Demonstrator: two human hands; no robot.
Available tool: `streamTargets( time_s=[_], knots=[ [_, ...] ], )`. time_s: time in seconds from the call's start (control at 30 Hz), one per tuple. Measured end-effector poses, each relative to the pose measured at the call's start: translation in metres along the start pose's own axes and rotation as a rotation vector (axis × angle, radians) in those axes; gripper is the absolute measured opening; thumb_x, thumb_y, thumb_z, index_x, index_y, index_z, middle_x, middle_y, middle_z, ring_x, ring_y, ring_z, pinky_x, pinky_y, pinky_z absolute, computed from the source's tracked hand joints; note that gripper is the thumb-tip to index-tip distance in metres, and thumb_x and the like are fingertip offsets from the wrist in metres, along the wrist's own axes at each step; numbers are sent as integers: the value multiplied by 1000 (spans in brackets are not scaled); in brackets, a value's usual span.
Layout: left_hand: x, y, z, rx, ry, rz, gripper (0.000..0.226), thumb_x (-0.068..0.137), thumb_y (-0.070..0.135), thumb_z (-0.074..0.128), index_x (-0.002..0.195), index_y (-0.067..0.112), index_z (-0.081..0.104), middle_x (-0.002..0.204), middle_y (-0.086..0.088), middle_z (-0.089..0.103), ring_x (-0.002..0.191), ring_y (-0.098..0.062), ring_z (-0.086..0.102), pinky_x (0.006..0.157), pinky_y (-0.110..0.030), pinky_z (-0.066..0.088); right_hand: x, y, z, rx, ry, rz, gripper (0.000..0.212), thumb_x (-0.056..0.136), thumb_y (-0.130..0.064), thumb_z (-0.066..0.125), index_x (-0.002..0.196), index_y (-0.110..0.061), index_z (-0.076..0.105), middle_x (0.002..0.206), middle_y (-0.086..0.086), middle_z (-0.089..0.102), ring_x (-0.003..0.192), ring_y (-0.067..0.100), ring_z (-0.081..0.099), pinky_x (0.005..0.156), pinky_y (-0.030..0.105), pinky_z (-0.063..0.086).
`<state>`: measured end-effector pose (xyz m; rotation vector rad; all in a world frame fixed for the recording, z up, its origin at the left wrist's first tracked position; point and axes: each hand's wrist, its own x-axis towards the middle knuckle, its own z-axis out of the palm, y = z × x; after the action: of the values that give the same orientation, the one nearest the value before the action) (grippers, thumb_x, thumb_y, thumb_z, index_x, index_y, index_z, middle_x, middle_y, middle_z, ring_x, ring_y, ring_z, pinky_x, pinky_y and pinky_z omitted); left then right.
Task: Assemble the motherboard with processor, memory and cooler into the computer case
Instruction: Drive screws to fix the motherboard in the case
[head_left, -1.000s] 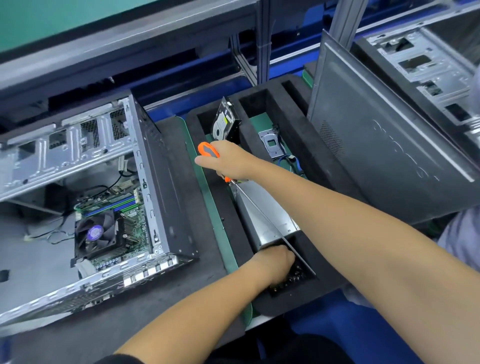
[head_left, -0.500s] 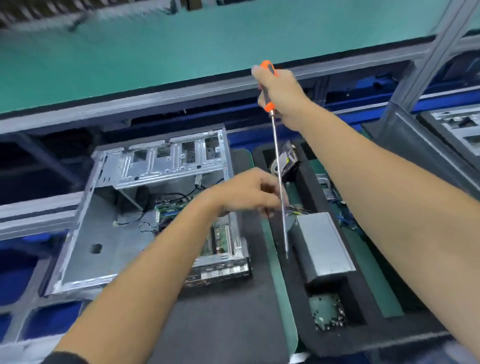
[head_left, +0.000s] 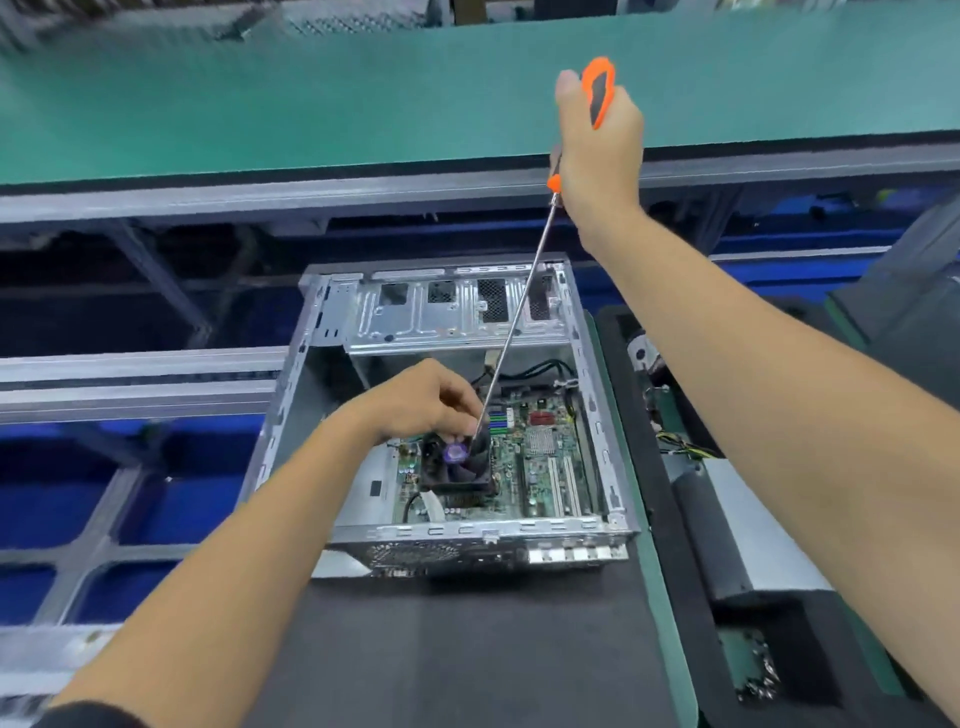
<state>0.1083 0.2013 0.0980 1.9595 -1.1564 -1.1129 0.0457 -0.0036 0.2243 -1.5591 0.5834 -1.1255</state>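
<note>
An open metal computer case (head_left: 332, 332) lies on a dark mat. Inside it sits the green motherboard (head_left: 540, 467) with a black cooler fan (head_left: 457, 467) on it. My right hand (head_left: 597, 150) grips the orange handle of a long screwdriver (head_left: 514, 327) high above the case. Its thin shaft slants down to the cooler's far right corner. My left hand (head_left: 421, 400) hovers over the cooler with fingertips pinched at the screwdriver's tip; what they hold is hidden.
A black foam tray (head_left: 691, 519) at the right holds a silver power supply (head_left: 748, 530) and a pocket of screws (head_left: 753, 670). A green conveyor belt (head_left: 311, 93) runs across the back. Blue bins sit below at the left.
My left hand left the screw pocket and moved over the cooler. The right hand raised the screwdriver and its tip swung into the case. The view shifted left.
</note>
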Motion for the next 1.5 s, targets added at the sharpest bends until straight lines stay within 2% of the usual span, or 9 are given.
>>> streamTargets(
  time_s=[0.07,0.2,0.27,0.33,0.6,0.83,1.2,1.37,1.5],
  knots=[
    [2,-8,1,16,-14,2,9,80,-1,68,75,5,72,73,-18,68,57,-13,60,57,-20,49,-3,0,8,-8,18,-41,36,98,-22,51,70,-17,29,64,-1,26,61,24,30,49,29,32],
    [3,-21,6,-65,10,3,6,83,-1,68,77,-1,69,61,-5,66,53,-10,60,53,-17,48,-1,-2,12,-39,74,-55,35,97,-23,52,70,-17,31,63,-4,28,62,20,30,48,27,34],
    [3,-26,9,-58,14,8,8,83,1,68,76,-3,68,61,-8,65,55,-13,60,54,-19,49,0,-2,12,-57,89,-63,35,97,-24,53,71,-17,31,63,-4,28,62,20,31,48,27,35],
    [3,-30,11,-45,8,0,11,83,2,69,73,-1,67,62,-11,66,57,-15,60,55,-21,50,1,-3,10,-70,96,-75,35,97,-24,53,70,-18,31,63,-5,29,61,20,31,49,28,34],
    [8,-31,18,-120,80,22,18,86,4,67,69,9,62,58,4,64,55,-11,61,54,-19,48,-4,-3,16,-96,80,-127,34,98,-22,52,72,-17,32,62,-5,29,51,8,26,47,19,30],
    [8,-38,18,-111,143,7,20,88,3,64,70,10,61,55,2,62,54,-10,61,53,-19,48,-5,-5,15,-104,82,-124,33,98,-25,52,71,-18,33,61,-6,30,53,12,30,48,25,33],
    [13,-37,23,-43,271,50,19,89,1,60,74,13,63,72,-8,66,54,-5,58,53,-19,47,-5,-7,9,-114,132,-124,34,98,-25,53,71,-18,33,61,-9,30,55,11,29,51,29,33],
    [21,-25,32,109,271,148,18,85,8,67,73,22,64,79,7,68,68,6,57,64,-4,40,-5,-12,3,-125,124,-161,34,98,-24,53,71,-19,33,61,-8,30,53,7,27,52,24,31],
    [34,-15,42,173,283,216,18,85,11,68,87,28,62,78,12,60,71,2,54,64,-4,38,-4,-17,-3,-130,101,-233,32,98,-21,53,72,-16,34,61,-8,29,51,5,26,51,19,28]
  ],
)
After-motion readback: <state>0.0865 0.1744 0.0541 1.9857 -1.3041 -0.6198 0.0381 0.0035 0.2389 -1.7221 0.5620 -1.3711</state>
